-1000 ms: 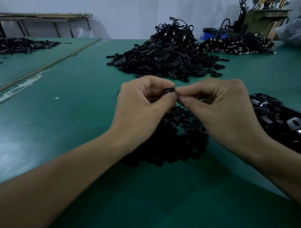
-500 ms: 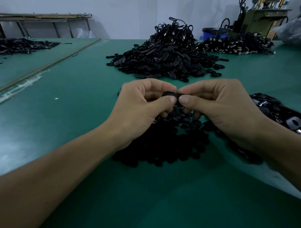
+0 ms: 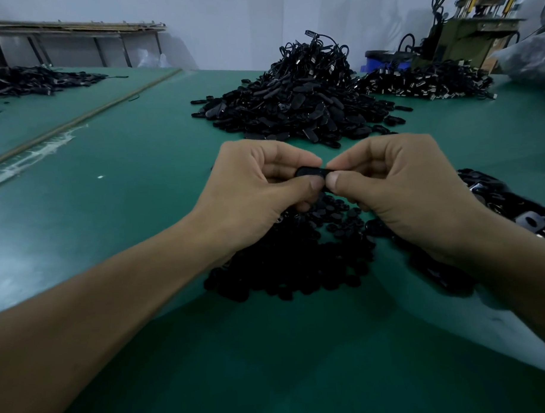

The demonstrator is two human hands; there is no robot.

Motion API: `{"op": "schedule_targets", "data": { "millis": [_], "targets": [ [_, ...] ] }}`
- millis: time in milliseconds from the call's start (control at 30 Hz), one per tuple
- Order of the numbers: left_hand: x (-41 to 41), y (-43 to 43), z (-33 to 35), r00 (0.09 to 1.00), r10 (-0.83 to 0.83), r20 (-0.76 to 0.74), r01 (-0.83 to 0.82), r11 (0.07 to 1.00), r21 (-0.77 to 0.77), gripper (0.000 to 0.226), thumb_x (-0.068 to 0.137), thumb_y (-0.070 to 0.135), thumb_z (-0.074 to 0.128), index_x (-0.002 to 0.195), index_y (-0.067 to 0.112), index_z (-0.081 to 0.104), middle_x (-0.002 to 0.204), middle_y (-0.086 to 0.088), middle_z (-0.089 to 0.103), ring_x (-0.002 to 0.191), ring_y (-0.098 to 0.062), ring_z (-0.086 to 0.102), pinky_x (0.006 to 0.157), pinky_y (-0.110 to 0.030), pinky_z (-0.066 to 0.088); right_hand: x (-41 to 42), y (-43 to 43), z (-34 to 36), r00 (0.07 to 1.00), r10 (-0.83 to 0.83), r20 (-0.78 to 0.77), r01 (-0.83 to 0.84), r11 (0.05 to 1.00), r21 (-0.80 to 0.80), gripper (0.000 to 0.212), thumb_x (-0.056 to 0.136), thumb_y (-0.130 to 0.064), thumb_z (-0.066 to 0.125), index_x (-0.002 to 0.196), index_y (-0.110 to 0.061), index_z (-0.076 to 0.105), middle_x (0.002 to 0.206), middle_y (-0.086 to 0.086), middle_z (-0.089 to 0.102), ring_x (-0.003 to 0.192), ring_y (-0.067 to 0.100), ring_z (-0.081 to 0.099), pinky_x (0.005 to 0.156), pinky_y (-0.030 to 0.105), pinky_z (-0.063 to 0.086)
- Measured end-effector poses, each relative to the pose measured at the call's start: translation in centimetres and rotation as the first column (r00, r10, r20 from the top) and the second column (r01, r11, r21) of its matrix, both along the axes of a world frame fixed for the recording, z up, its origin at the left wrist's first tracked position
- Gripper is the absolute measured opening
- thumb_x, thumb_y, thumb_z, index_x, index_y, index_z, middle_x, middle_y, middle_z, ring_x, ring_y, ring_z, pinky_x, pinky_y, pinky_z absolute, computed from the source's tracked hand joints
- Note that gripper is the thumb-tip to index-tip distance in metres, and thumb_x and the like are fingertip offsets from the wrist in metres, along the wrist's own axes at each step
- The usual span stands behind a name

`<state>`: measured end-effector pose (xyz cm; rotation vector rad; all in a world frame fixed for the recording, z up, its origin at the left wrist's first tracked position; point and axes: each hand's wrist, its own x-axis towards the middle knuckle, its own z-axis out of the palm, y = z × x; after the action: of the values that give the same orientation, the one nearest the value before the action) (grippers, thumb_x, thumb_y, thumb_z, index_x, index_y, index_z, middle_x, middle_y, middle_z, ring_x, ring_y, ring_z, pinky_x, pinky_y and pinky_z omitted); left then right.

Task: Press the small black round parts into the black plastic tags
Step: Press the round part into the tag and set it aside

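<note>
Green tabletop; far pile of black bits at 10 o'clock, well apart, not in play. Left hand just above centre: fingers curled, thumb and forefinger pinching the left end of one tag. Tag sits roughly level between both hands, off the tabletop, right over the round parts heaped at its 6 o'clock. That's likely so a dropped part falls back into stock and the next pick is a short reach. Right hand mirrors it: fingers curled, thumb and forefinger pinching the tag's right end, thumb tips almost touching. Two thumbs side by side on the near face reads as the press step, squeezing against the forefingers behind. The round part being fitted is hidden under the thumbs, so can't tell if it's seated. Big heap at 12 o'clock, well apart; can't tell finished from raw. Loose tags at 3 o'clock, just beside the right wrist, probably that hand's feed. Metal-tipped heap and machine at 1–2 o'clock, no part in this step.
</note>
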<state>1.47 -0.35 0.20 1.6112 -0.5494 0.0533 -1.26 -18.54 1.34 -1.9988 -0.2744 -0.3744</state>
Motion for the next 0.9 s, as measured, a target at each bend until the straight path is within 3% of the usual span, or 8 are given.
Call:
{"op": "schedule_targets", "data": {
  "millis": [300,400,467,567,633,733,800,900],
  "targets": [
    [0.4,0.5,0.4,1.0,0.021,0.021,-0.022,0.998,0.054,0.016,0.079,-0.007,0.077,0.08,0.008,0.073,0.063,-0.007,0.073,0.054,-0.011,0.067,0.058,-0.021,0.058,0.0,0.1,-0.1,0.999,0.037,0.026,-0.036,0.999,-0.031,0.01,0.084,-0.015,0.075,0.081,-0.024,0.073,0.072,-0.007,0.074,0.061,-0.001,0.063,0.059,0.012,0.049],
    [1.1,0.8,-0.1,0.989,0.124,0.074,-0.129,0.989,0.074,0.019,0.082,-0.005,0.076,0.083,0.014,0.074,0.066,-0.004,0.074,0.056,-0.011,0.069,0.06,-0.021,0.058,0.2,-0.4,-0.2,0.998,-0.038,0.044,0.045,0.981,-0.187,0.013,0.094,-0.025,0.065,0.101,-0.031,0.074,0.082,-0.013,0.073,0.077,-0.006,0.066,0.068,0.008,0.048],
    [2.3,1.5,-0.6,0.949,0.291,0.121,-0.301,0.951,0.073,0.022,0.085,0.0,0.075,0.087,0.022,0.075,0.069,0.001,0.076,0.059,-0.011,0.071,0.064,-0.021,0.057,0.5,-1.4,-0.2,0.985,-0.15,0.086,0.173,0.891,-0.421,0.026,0.1,-0.032,0.054,0.123,-0.033,0.065,0.11,-0.017,0.067,0.098,-0.004,0.061,0.083,0.007,0.043],
    [4.2,3.1,-1.1,0.865,0.473,0.167,-0.491,0.867,0.087,0.026,0.091,0.003,0.069,0.101,0.026,0.074,0.073,0.007,0.075,0.066,-0.007,0.073,0.073,-0.02,0.059,0.8,-2.8,-0.1,0.942,-0.312,0.126,0.307,0.647,-0.697,0.036,0.102,-0.027,0.046,0.137,-0.031,0.055,0.142,0.003,0.053,0.131,0.026,0.045,0.109,0.045,0.037],
    [5.1,3.6,-1.5,0.834,0.508,0.217,-0.544,0.824,0.161,0.028,0.093,0.005,0.065,0.114,0.019,0.074,0.079,0.015,0.071,0.069,0.001,0.071,0.076,-0.012,0.056,0.9,-3.1,0.0,0.913,-0.388,0.126,0.341,0.558,-0.757,0.036,0.101,-0.03,0.046,0.136,-0.032,0.057,0.14,0.007,0.053,0.129,0.035,0.043,0.106,0.051,0.035],
    [5.7,3.9,-1.8,0.794,0.534,0.292,-0.601,0.761,0.244,0.028,0.094,0.014,0.067,0.121,0.02,0.072,0.08,0.029,0.061,0.083,0.01,0.063,0.085,-0.006,0.047,1.0,-3.0,-0.3,0.881,-0.468,0.068,0.305,0.451,-0.839,0.037,0.1,-0.042,0.045,0.132,-0.032,0.06,0.13,0.01,0.058,0.122,0.038,0.044,0.098,0.048,0.034],
    [6.2,4.2,-1.9,0.782,0.557,0.279,-0.619,0.747,0.242,0.023,0.094,0.017,0.068,0.116,0.025,0.072,0.078,0.029,0.061,0.086,0.009,0.062,0.085,-0.01,0.045,1.1,-2.9,-0.5,0.888,-0.459,0.023,0.256,0.454,-0.854,0.033,0.1,-0.04,0.044,0.118,-0.028,0.069,0.117,0.008,0.065,0.113,0.035,0.052,0.091,0.044,0.037],
    [7.1,4.6,-2.1,0.773,0.599,0.208,-0.635,0.731,0.251,0.015,0.091,0.018,0.074,0.105,0.024,0.074,0.079,0.022,0.065,0.078,0.01,0.064,0.072,-0.004,0.045,1.2,-3.0,-0.6,0.911,-0.412,0.02,0.26,0.538,-0.802,0.027,0.1,-0.028,0.049,0.105,-0.022,0.075,0.104,0.006,0.071,0.098,0.03,0.062,0.085,0.04,0.049]
  ]
}}
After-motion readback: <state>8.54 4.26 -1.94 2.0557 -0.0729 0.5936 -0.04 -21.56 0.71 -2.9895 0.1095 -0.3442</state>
